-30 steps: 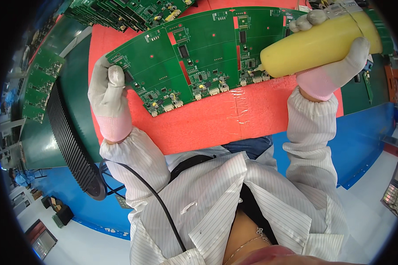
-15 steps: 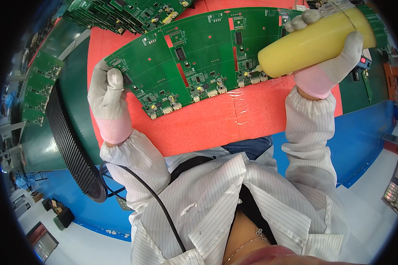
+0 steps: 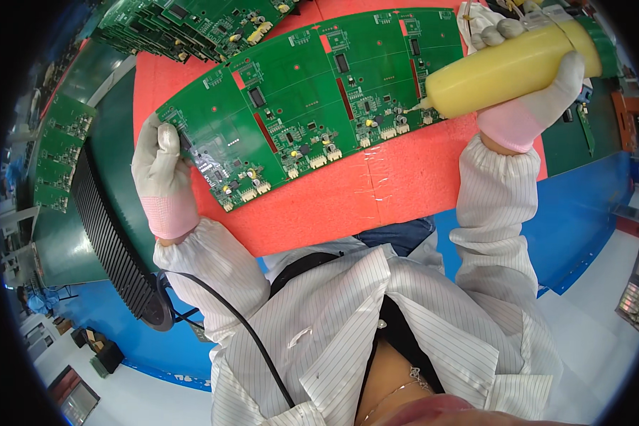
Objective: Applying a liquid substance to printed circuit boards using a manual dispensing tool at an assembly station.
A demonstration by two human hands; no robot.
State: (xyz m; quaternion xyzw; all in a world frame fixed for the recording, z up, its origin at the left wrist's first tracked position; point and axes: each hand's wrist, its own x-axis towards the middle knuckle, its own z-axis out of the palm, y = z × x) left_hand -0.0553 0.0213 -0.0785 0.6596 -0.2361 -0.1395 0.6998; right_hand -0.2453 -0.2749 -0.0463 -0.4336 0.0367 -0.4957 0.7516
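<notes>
Head view, from the body outward: a striped white coat (image 3: 376, 334) fills the lower middle, with a black cable (image 3: 241, 323) running up across the chest toward the left sleeve. Beyond it lies a red mat (image 3: 348, 199) on the bench, and on the mat a long green circuit board panel (image 3: 312, 106) made of several joined boards, curving from lower left to upper right.

The left hand (image 3: 165, 174), in a white glove, grips the panel's left end, fingers pressed together along its edge with the thumb against the board. The right hand (image 3: 529, 89), also gloved, is wrapped around a yellow squeeze bottle (image 3: 508, 67), fingers curled tight about its body; the bottle's thin nozzle touches the panel near a row of small white connectors at its right part.

Farther off, a stack of similar green boards (image 3: 192, 25) lies at the upper left, and a black ribbed strip (image 3: 110, 234) borders the bench on the left.

The risks look plain: too hard a squeeze could flood neighbouring parts, and if the left hand's hold slackens the panel could slide on the mat, dragging the nozzle off its spot and smearing the board.
</notes>
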